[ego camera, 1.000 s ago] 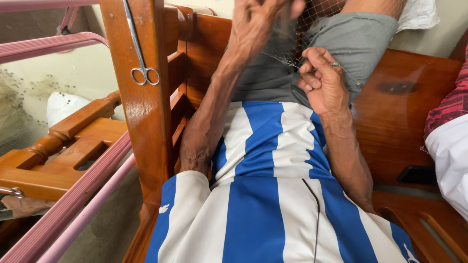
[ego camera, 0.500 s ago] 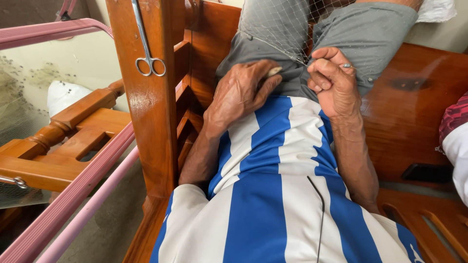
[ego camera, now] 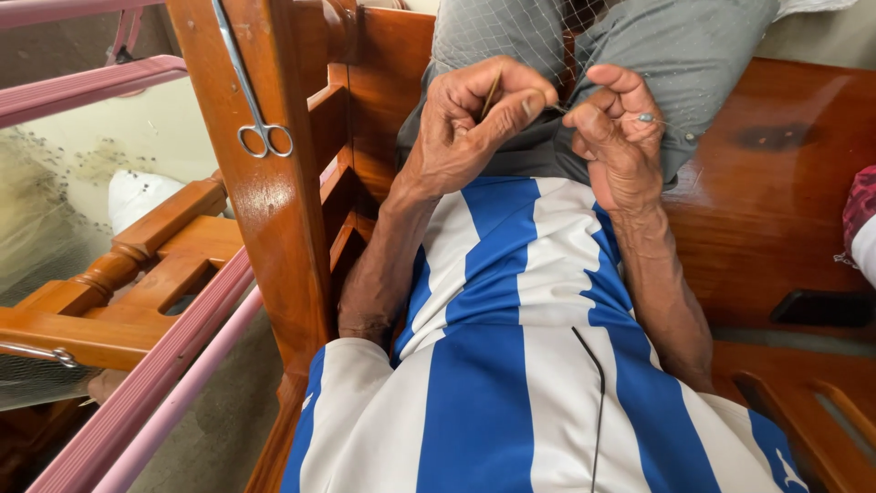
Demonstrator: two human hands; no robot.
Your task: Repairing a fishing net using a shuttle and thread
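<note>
My left hand (ego camera: 470,123) is closed around a thin yellowish netting needle (ego camera: 492,94), whose tip points up between my fingers. My right hand (ego camera: 620,128) sits just beside it, thumb and fingers pinching a fine thread of the net (ego camera: 511,36). The pale mesh net drapes over my raised knees in grey shorts (ego camera: 703,55). A taut thread runs between the two hands, which are almost touching. Below them is my blue and white striped shirt (ego camera: 511,365).
Metal scissors (ego camera: 260,128) hang on a wooden post (ego camera: 274,210) at the left. Pink rails (ego camera: 155,374) and a wooden frame (ego camera: 137,274) lie beyond it. I sit on a polished wooden bench (ego camera: 776,201) with a flat black object (ego camera: 821,308). Another person's clothing (ego camera: 862,228) shows at the right edge.
My left hand dropped from high up at the net to my lap, then came up beside my right hand with the needle. My right hand stayed pinching the thread.
</note>
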